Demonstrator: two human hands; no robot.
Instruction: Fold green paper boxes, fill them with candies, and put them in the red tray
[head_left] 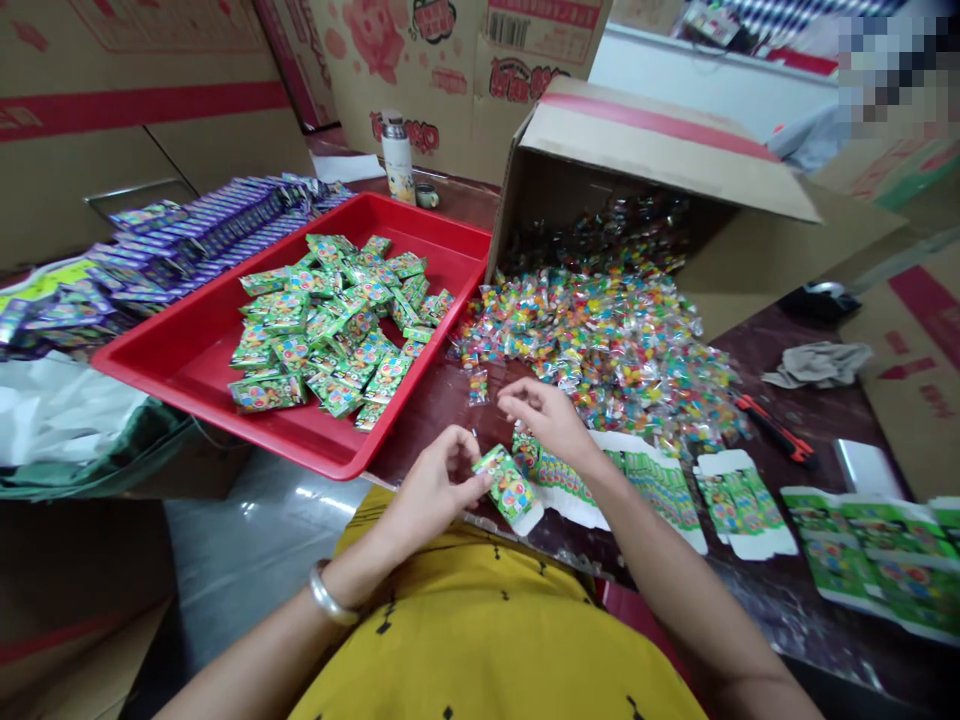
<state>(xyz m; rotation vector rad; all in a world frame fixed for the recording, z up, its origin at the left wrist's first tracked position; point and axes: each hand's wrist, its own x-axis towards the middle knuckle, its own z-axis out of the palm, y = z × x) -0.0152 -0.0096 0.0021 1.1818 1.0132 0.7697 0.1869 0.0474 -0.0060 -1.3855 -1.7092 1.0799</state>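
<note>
My left hand (439, 490) is closed on a small green printed box (510, 489), gripped by its left edge between thumb and fingers. White flaps show at the box's lower end. Just right of it, my right hand (551, 418) is above the table with its fingers curled together; whether anything small is in them I cannot make out. A single clear packet of coloured candies (478, 387) lies close to those fingertips. Beneath my right forearm is a row of green cartons (570, 487), overlapping one another. Behind it spreads a large heap of candy packets (600, 335).
At the left stands a red tray (180, 365) with many green boxes. Purple packs (217, 230) are stacked beyond it. A tipped cardboard box (652, 120) opens onto the heap. A white bottle (397, 160), a red-black cutter (776, 432) and more green cartons (746, 505) are around.
</note>
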